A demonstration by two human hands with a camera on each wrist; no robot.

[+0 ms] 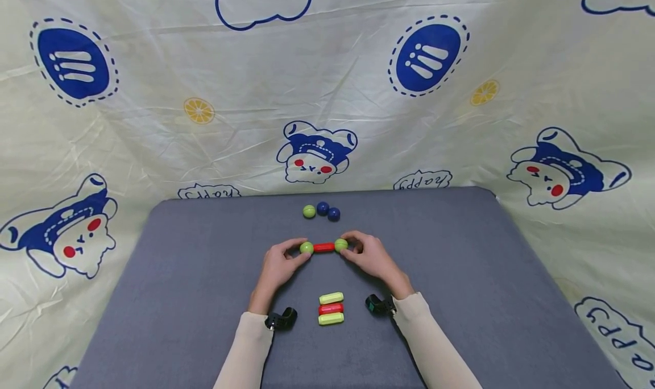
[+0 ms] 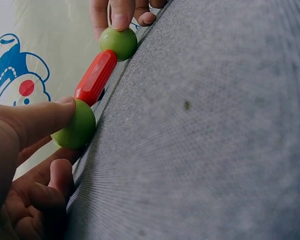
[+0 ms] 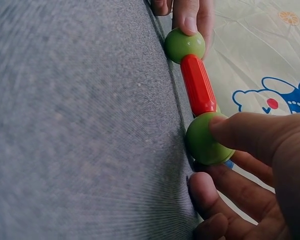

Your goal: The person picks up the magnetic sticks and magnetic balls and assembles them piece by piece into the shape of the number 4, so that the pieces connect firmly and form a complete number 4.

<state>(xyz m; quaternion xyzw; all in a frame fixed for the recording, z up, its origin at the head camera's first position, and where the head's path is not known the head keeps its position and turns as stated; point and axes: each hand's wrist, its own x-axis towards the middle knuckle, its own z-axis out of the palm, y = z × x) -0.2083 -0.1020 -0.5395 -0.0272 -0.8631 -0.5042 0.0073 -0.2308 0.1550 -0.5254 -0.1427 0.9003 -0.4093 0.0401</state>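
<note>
A red ribbed rod [image 1: 324, 247] lies crosswise between two green balls, one at each end. My left hand [image 1: 278, 267] pinches the left green ball [image 2: 79, 126] between thumb and fingers. On the other side, my right hand [image 1: 372, 258] holds the right green ball [image 3: 206, 140] in the same way. Both wrist views show the rod's ends meeting the balls, close over the grey cloth. Nearer the body, between the forearms, lie a light-green rod [image 1: 331, 298], a red rod [image 1: 331, 308] and another light-green rod [image 1: 331, 319], stacked in a row.
Beyond the hands sit a loose green ball [image 1: 309, 211] and two blue balls, a left one [image 1: 322, 209] and a right one [image 1: 334, 214]. The grey table [image 1: 204, 298] ends at a printed cream curtain [image 1: 245, 150] behind. Each wrist wears a black camera.
</note>
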